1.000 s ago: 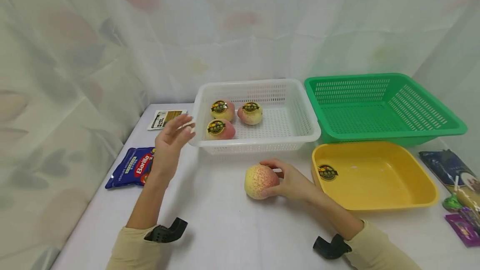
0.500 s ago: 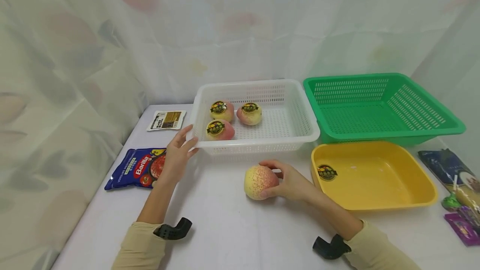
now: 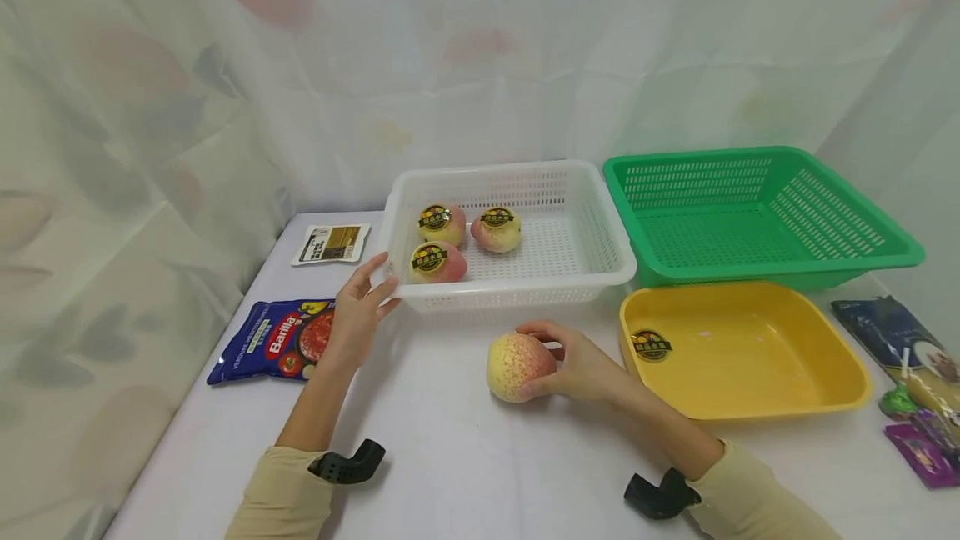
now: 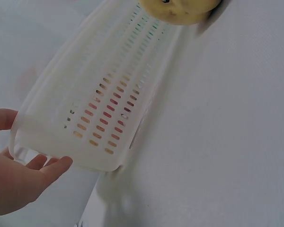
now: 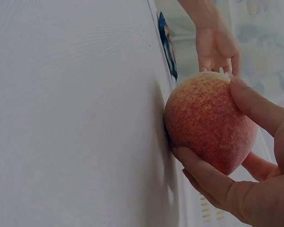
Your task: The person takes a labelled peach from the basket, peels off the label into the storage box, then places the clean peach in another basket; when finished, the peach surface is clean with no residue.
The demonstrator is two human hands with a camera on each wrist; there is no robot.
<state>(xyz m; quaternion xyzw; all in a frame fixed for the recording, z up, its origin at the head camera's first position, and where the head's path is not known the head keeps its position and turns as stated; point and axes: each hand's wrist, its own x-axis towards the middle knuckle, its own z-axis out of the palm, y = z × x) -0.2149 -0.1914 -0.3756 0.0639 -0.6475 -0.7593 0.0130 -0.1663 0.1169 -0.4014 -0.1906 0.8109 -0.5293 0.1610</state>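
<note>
My right hand (image 3: 581,365) grips a yellow-and-red peach (image 3: 517,367) low over the white tablecloth, in front of the white basket (image 3: 517,282). In the right wrist view, thumb and fingers lie around the peach (image 5: 210,120) on opposite sides. At the basket's front left corner, my left hand (image 3: 358,315) holds the rim. The left wrist view shows that hand (image 4: 19,179) with its fingers on both sides of the basket's (image 4: 90,99) corner. Three peaches with black-and-gold stickers, one of them a front peach (image 3: 438,262), lie in the basket's left half.
To the right stand a green basket (image 3: 750,273) and, before it, a yellow tub (image 3: 742,357) with a black sticker (image 3: 651,346) inside. A blue Barilla packet (image 3: 273,340) and a small white packet (image 3: 332,244) lie left. Wrapped sweets (image 3: 926,448) and a dark packet (image 3: 892,332) lie far right.
My left hand has moved right and taken hold of the white basket's corner, uncovering more of the Barilla packet. The right hand and its peach have stayed in place.
</note>
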